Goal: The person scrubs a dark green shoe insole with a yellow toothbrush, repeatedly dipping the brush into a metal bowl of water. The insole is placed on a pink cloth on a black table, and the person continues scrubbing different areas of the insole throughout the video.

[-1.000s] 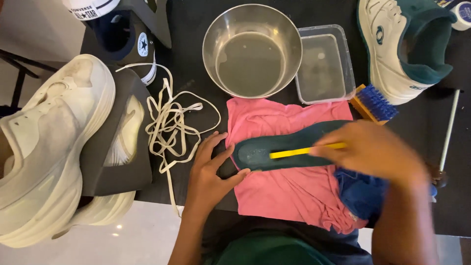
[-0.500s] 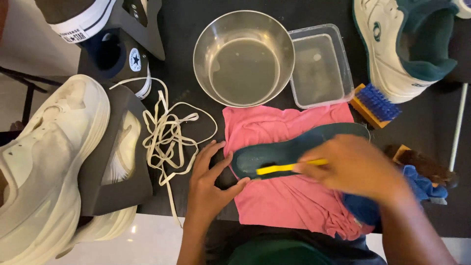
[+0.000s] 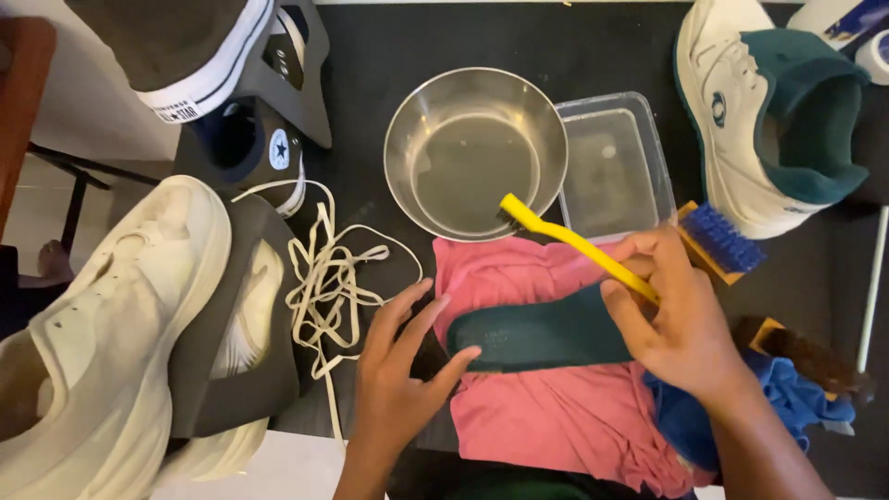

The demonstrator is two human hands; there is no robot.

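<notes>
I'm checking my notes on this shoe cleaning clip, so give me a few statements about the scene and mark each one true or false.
1. The right hand holds a yellow brush. True.
2. The brush head is over the steel bowl's rim. True.
3. The green insole lies on a blue cloth. False: it lies on the pink cloth.
4. The left hand grips the laces. False: its fingers touch the insole's end.
5. The clear plastic tub sits left of the bowl. False: right.
</notes>
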